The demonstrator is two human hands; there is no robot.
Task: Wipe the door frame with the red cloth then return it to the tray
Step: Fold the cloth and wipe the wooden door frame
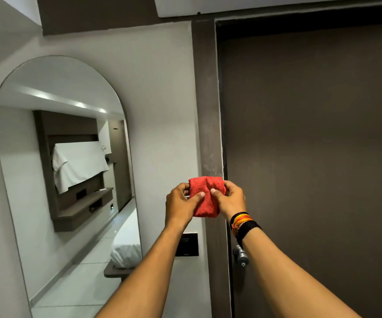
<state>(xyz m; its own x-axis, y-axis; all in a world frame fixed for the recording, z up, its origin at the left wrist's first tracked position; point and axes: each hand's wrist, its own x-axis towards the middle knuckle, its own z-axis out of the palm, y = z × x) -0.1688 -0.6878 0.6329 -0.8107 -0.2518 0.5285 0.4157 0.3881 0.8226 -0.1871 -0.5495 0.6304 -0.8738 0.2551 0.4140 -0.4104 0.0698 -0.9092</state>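
Observation:
A folded red cloth is held up in front of the brown door frame, about halfway up its left post. My left hand grips the cloth's left side, thumb on its front. On the cloth's right side my right hand pinches it the same way; that wrist wears black and orange bands. Whether the cloth touches the frame cannot be told. No tray is in view.
The dark brown door is closed, with a metal knob below my right wrist. A dark switch plate sits on the white wall left of the frame. An arched mirror hangs further left.

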